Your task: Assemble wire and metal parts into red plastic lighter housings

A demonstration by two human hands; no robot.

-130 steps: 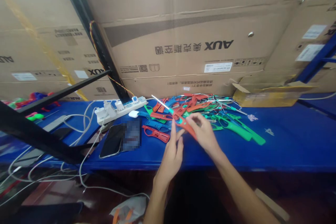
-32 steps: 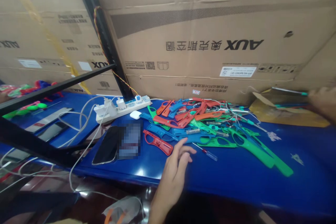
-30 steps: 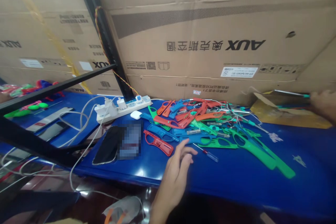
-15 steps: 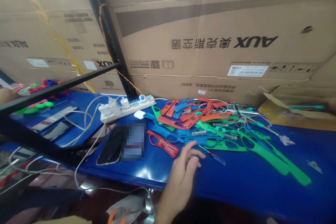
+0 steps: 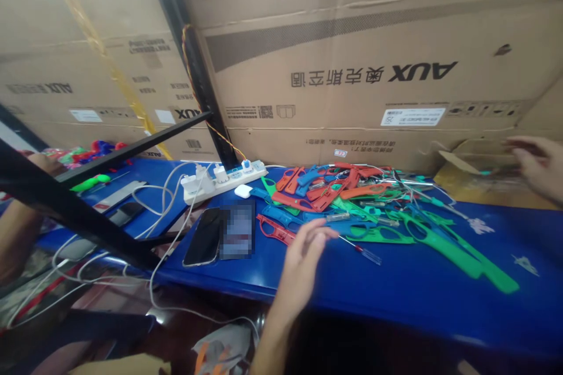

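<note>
Big cardboard boxes [image 5: 352, 23] wall off the back, the nearest printed with the brand AUX in heavy dark letters beside a row of Chinese characters; the same AUX shows smaller on the box to the left; a white label [image 5: 412, 116] with print too fine to read sits low on the front. A black post [image 5: 193, 64] slants up before them. Below runs the blue table [image 5: 417, 299], with another person's arm [image 5: 15, 228] at its far left end. A pile of plastic handles [image 5: 352, 199] in red, orange, blue and green lies across the table's middle. A small open box [image 5: 475, 181] of cardboard stands at the right against the wall; the right hand [image 5: 536, 167] hangs over it, blurred, so I cannot tell whether it has hold of anything. A white power strip [image 5: 224, 179] lies left of the pile; a dark phone [image 5: 203, 244] lies face up nearer the front edge. The left hand [image 5: 303, 255] hovers at the front edge, fingers loosely spread and holding nothing; a red handle [image 5: 275, 229] lies just beside its fingertips on the left; a screwdriver [image 5: 363, 249] with a clear grip lies near on the right. A white earbud case [image 5: 243, 190] rests by the strip.
</note>
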